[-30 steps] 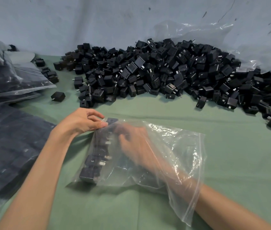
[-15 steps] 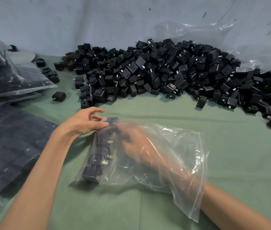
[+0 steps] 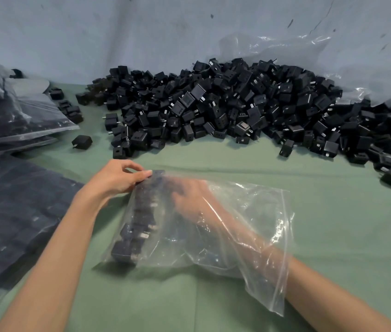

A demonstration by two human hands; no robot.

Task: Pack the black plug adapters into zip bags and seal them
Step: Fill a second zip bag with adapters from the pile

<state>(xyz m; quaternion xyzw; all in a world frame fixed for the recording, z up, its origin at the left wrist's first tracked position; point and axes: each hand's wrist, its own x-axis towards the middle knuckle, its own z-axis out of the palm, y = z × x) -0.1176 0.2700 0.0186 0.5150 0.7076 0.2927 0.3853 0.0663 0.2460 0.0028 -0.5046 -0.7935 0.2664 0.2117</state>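
A clear zip bag [image 3: 249, 224] lies on the green cloth, its open mouth toward the lower right. Along its left side sits a row of black plug adapters [image 3: 139, 221]. My left hand [image 3: 115, 178] pinches the bag's far left corner between thumb and fingers, at the top end of that row. My right hand [image 3: 189, 197] is deep inside the bag, reaching toward the row. It is blurred behind the plastic, so its fingers cannot be made out. A big pile of loose black adapters [image 3: 237, 109] lies beyond the bag.
Filled bags of adapters lie flat at the left [image 3: 17, 212], with more stacked behind them [image 3: 10, 116]. One stray adapter [image 3: 82, 142] sits between them and the pile. Crumpled clear plastic [image 3: 285, 46] stands at the back right. Green cloth [image 3: 345, 224] shows to the right of the bag.
My right hand has shifted slightly inside the bag, near the top of the adapter row. The left hand keeps its pinch on the corner and the bag has barely moved.
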